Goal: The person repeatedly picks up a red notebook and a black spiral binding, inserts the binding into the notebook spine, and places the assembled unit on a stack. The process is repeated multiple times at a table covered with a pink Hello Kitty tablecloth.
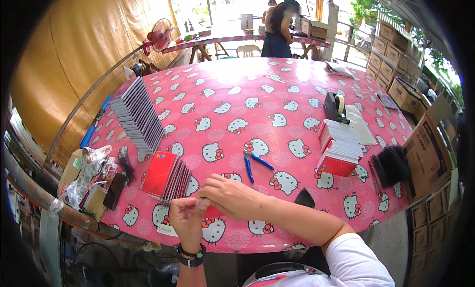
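Observation:
My left hand (187, 221) and my right hand (226, 195) meet above the near edge of the table, fingertips pinched together. What they hold is hidden by the fingers; a small red patch (213, 212) shows just below them, and I cannot tell what it is. Just left of my hands stands a stack of red spiral notebooks (160, 174). Beyond my right hand lies a pair of blue-handled cutting pliers (261, 161), its handles spread. A small paper slip (167, 229) rests beside my left wrist.
A tall notebook stack (136, 116) stands at left, near a cluttered box (94, 183). At right are white page blocks with red covers (340, 147), a tape dispenser (336, 107), black binding coils (389, 167) and cardboard boxes (428, 156). A person (278, 32) stands at a far table.

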A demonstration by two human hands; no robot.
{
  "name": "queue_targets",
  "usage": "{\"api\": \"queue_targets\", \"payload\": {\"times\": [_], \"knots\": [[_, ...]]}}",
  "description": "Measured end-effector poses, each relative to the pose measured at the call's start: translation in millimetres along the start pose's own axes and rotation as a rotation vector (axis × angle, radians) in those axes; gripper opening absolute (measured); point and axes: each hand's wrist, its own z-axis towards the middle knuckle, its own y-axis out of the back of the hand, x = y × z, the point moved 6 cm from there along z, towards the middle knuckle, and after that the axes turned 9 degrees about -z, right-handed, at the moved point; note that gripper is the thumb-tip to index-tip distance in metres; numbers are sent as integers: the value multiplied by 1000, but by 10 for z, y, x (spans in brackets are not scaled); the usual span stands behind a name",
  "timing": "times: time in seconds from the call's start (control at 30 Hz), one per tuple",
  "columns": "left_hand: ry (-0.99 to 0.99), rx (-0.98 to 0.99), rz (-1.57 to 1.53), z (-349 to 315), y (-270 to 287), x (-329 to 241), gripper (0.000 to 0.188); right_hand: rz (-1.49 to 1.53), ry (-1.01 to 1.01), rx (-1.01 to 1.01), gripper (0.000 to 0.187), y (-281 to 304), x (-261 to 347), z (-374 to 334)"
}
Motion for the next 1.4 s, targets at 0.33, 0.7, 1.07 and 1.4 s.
{"api": "queue_targets", "payload": {"times": [0.33,0.7,1.07,1.4], "knots": [[40,-473,696,913,1924,135,36,-180,-256,-97,55,678,-251,-877],[108,-103,1094,1203,1638,244,82,-857,-821,-435,30,1799,-1323,-2866],[382,275,1530,1320,968,325,116,-841,-672,-358,18,1676,-1539,-3018],[-272,127,1525,933,19,-20,105,-622,-675,-525,16,1826,-1065,-2986]]}}
